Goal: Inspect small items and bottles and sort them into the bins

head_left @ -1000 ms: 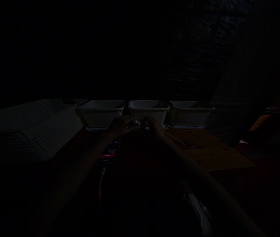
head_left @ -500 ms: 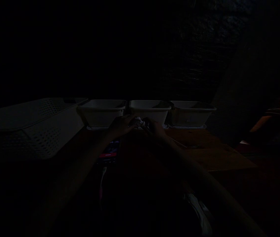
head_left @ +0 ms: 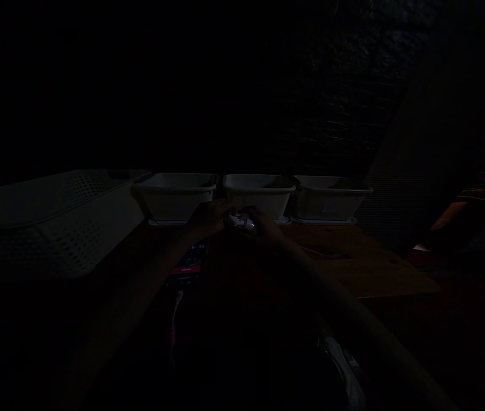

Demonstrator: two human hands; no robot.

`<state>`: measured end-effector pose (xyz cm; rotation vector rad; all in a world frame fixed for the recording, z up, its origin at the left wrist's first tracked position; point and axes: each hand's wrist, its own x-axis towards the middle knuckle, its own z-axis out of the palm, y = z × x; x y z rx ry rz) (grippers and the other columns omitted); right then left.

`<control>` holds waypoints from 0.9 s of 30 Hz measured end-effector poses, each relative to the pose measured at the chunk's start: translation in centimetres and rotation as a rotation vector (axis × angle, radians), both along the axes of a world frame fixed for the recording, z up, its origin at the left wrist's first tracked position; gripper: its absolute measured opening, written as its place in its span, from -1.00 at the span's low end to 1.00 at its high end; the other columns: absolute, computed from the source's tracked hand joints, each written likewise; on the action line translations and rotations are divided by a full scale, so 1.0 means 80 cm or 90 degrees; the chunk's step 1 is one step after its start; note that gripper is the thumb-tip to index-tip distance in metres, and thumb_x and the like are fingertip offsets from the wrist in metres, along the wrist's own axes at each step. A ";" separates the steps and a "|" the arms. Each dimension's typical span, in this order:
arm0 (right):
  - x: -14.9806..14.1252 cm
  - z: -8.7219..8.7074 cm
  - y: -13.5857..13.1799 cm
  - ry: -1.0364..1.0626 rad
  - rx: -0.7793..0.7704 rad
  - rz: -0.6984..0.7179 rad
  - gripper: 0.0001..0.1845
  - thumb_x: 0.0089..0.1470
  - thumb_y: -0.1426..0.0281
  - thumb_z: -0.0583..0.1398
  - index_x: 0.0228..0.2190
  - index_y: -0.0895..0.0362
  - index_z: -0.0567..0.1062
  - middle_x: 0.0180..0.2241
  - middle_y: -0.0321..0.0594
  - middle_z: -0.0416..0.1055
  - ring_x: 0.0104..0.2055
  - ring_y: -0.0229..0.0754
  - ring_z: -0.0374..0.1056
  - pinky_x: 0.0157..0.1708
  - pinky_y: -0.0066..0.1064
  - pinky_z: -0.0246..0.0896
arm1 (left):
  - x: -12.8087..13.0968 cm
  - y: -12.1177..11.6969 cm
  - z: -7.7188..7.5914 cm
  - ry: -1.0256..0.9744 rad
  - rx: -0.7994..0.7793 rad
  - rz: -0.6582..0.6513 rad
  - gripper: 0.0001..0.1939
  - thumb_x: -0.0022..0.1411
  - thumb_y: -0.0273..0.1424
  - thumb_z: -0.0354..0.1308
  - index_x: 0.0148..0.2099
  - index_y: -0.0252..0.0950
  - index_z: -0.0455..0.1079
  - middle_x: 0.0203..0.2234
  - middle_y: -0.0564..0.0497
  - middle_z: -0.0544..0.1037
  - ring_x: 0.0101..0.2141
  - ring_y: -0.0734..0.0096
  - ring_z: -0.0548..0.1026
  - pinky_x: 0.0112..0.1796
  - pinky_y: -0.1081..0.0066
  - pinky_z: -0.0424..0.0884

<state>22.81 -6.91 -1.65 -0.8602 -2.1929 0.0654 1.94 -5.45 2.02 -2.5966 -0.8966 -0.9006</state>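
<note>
The scene is very dark. Between my two hands is a small white, slightly shiny object (head_left: 241,222), too dim to name. My left hand (head_left: 213,216) closes on its left end, fingers curled. From the other side my right hand (head_left: 265,224) grips it, fingers bent around its right part. Both hands are above the wooden table, just in front of the middle white tub (head_left: 259,197). Below my left forearm lies a phone (head_left: 188,267) with a lit screen and a red bar, and a white cable (head_left: 177,302) runs from its near end.
A large white perforated basket (head_left: 114,220) stands at the left. Beside the middle tub are a left white tub (head_left: 174,202) and a right white tub (head_left: 330,202). The wooden tabletop (head_left: 379,268) ends at the right. A pale crumpled thing (head_left: 340,365) lies at the lower right.
The white object has turned between my hands and shows a longer, smoother side. My hands have shifted slightly, and the right fingers now lie more over it.
</note>
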 end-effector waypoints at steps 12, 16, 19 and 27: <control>-0.004 0.005 -0.004 -0.110 -0.091 -0.101 -0.60 -0.02 0.17 0.19 -0.19 0.15 0.42 -0.23 -0.12 0.45 -0.24 -0.15 0.37 -0.33 -0.44 0.14 | 0.007 -0.008 0.000 0.095 -0.012 -0.042 -0.69 -0.01 -0.61 0.05 -0.19 -0.25 0.38 -0.30 0.02 0.49 -0.28 0.39 0.45 -0.32 0.45 0.31; -0.005 0.012 -0.012 -0.133 -0.082 -0.129 -0.61 -0.01 0.18 0.17 -0.19 0.15 0.42 -0.20 -0.11 0.45 -0.22 -0.13 0.36 -0.34 -0.45 0.12 | 0.005 -0.006 -0.001 0.087 -0.014 -0.036 -0.67 -0.01 -0.61 0.05 -0.17 -0.23 0.37 -0.29 0.03 0.48 -0.27 0.40 0.45 -0.32 0.46 0.30; -0.005 0.012 -0.012 -0.145 -0.064 -0.123 -0.61 0.00 0.17 0.14 -0.18 0.16 0.40 -0.19 -0.10 0.44 -0.21 -0.12 0.36 -0.33 -0.44 0.11 | 0.004 -0.005 -0.002 0.083 -0.013 -0.044 -0.69 0.02 -0.59 0.05 -0.16 -0.22 0.37 -0.27 0.04 0.49 -0.25 0.39 0.45 -0.31 0.44 0.30; -0.005 0.004 -0.003 -0.150 -0.070 -0.117 -0.61 -0.01 0.17 0.15 -0.18 0.15 0.39 -0.23 -0.08 0.45 -0.26 -0.10 0.36 -0.39 -0.42 0.10 | 0.006 -0.004 -0.002 0.090 -0.006 -0.055 -0.72 0.03 -0.58 0.05 -0.19 -0.22 0.38 -0.30 0.03 0.49 -0.27 0.40 0.45 -0.31 0.44 0.29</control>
